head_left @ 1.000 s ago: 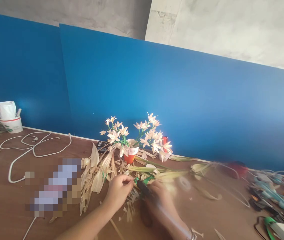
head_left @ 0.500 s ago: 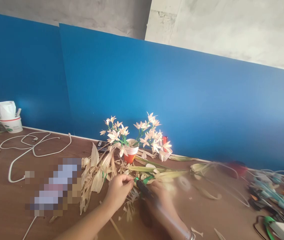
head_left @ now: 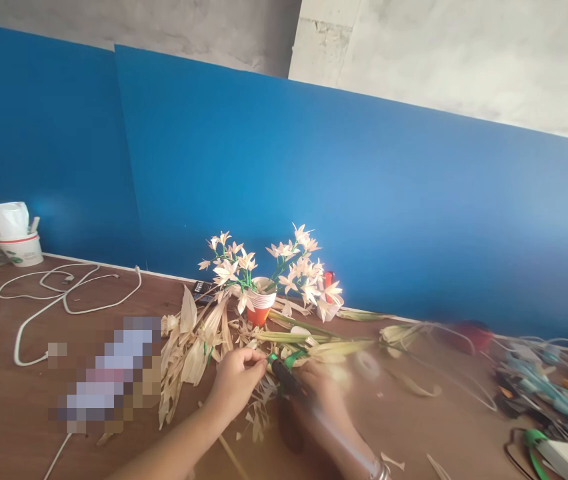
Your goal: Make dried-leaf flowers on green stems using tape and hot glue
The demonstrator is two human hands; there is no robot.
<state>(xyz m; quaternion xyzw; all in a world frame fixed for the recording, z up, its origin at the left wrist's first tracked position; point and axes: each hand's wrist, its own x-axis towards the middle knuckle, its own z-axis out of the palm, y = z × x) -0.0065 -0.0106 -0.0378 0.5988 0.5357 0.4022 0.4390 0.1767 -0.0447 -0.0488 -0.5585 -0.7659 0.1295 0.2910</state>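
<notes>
My left hand (head_left: 238,375) is closed in a pinch above the dry husks. What its fingertips hold is too small to make out. My right hand (head_left: 321,390) grips a black glue gun (head_left: 288,379) with a green tip. That tip points left, right up against my left fingertips. A green strip (head_left: 295,359) lies just behind the glue gun. Beyond both hands stands a red and white paper cup (head_left: 260,310) bearing cream husk flowers (head_left: 228,270) on green stems. More such flowers (head_left: 308,273) lean out to its right.
Dry husks (head_left: 194,360) lie heaped left of my hands. Farther left are a blurred-out device (head_left: 114,370), a white cable (head_left: 39,317) and a white tub (head_left: 20,250). A clutter of cables and light-blue items (head_left: 559,393) fills the right side. A blue partition (head_left: 364,193) closes the back.
The whole view has shifted very slightly. Both hands and the glue gun keep almost the same position.
</notes>
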